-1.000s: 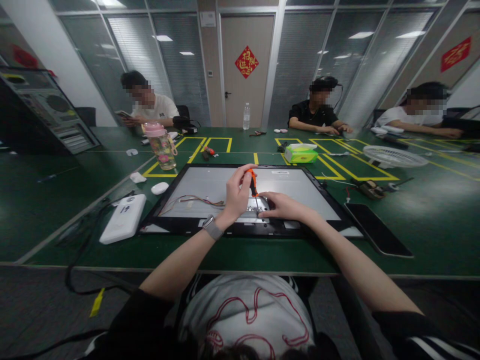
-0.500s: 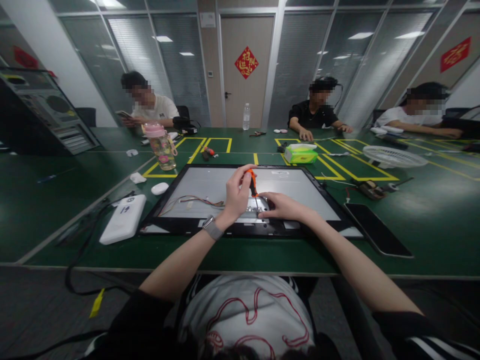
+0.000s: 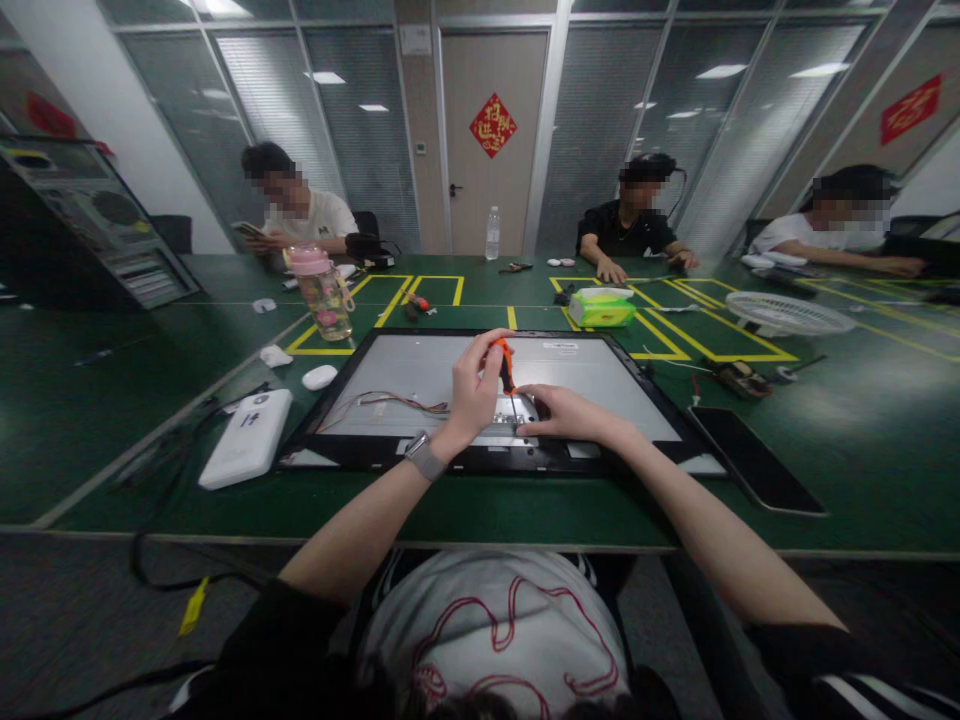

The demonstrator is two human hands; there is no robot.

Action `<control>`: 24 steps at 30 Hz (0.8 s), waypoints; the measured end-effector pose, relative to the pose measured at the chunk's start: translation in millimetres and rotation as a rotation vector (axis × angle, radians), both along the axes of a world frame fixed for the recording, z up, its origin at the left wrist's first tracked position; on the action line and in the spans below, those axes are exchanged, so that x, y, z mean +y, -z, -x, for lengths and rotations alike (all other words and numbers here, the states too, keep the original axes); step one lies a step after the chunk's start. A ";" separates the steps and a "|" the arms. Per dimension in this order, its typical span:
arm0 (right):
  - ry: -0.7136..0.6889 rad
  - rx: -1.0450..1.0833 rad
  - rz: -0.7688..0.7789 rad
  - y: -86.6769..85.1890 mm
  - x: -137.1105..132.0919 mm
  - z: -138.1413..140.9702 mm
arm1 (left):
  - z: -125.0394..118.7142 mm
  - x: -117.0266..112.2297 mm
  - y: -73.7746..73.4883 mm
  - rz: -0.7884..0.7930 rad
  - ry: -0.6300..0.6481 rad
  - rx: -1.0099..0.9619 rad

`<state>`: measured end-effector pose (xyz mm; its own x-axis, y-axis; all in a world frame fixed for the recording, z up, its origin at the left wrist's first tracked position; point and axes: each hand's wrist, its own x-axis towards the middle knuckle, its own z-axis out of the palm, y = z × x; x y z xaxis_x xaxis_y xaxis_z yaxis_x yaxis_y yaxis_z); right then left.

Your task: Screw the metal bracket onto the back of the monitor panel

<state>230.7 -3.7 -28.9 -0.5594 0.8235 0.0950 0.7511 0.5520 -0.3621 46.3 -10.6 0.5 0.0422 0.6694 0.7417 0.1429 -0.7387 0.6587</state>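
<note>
We see the work midway, judging by how things lie; the screwdriver [image 3: 507,368] stands between our two hands, a little tilted, its shaft running down to the small metal bracket [image 3: 510,419] just below our left fingers; the bracket sits on the grey-backed panel [image 3: 615,390], which lies flat beneath both hands; we take the tool to be at a fastening point there, though the tip is too small to tell whether it sits on a screw; nor can we count which screws are in or out, so what is left stays unclear; the thin cable [image 3: 409,402], to the left of our left hand, lies loose across the panel.

Our left hand [image 3: 474,388] is curled, gripping the screwdriver's handle between thumb and fingers; our right hand [image 3: 570,413], just beside the shaft, is part spread, thumb and forefinger apart over the bracket; we cannot tell whether its thumb touches the shaft; well left of our left hand lies the white power bank [image 3: 247,440], and well right of our right hand the phone [image 3: 757,460].
</note>
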 end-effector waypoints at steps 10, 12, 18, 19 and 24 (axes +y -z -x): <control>0.006 -0.006 0.000 -0.6 -0.3 0.2 | -0.3 -1.1 -1.0 0.018 0.028 -0.022; 0.008 -0.009 0.004 -1.4 -1.0 0.5 | -0.1 -0.8 -0.4 0.019 0.024 -0.018; 0.000 0.006 0.003 -1.0 0.0 0.6 | -0.1 -0.6 -0.9 0.004 0.023 -0.015; -0.001 0.009 0.003 -0.8 0.3 0.5 | -0.1 -0.8 -1.2 -0.001 0.021 -0.014; -0.001 0.019 0.004 -0.1 0.3 -0.1 | 0.3 -1.3 -1.4 -0.006 0.016 -0.006</control>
